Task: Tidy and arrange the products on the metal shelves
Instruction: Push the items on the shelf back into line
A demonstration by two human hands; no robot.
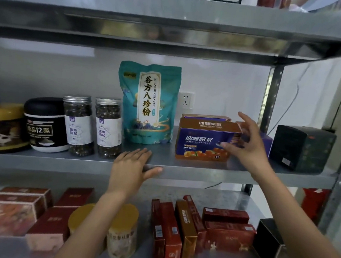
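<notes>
A: What is the left hand (pixel 132 166) doing?
B: It lies flat, palm down, on the front edge of the middle metal shelf (pixel 193 173). The fingers are straight and close together, and the thumb is spread along the lip. It holds nothing.
A: And the right hand (pixel 246 147)?
B: Its fingers are fanned wide at the right end of the purple-and-orange juice box (pixel 200 142), thumb toward the box's front. The hand is blurred, so I cannot tell whether it touches the carton. Nothing is gripped.
A: Where does that box stand?
B: On the middle shelf, right of centre, with a second purple box (pixel 206 117) just behind it and a dark box (pixel 302 149) further right.
A: The rest of that shelf?
B: A teal pouch (pixel 148 103) stands upright left of the juice box. Left of that are two clear jars of dark dried fruit (pixel 78 123), a black tub (pixel 46 125) and a gold-lidded jar (pixel 4 126).
A: The room?
B: There is a white wall behind with a socket (pixel 186 100). The lower shelf (pixel 162 190) carries red cartons (pixel 169 232) and more gold-lidded jars (pixel 123 231).
</notes>
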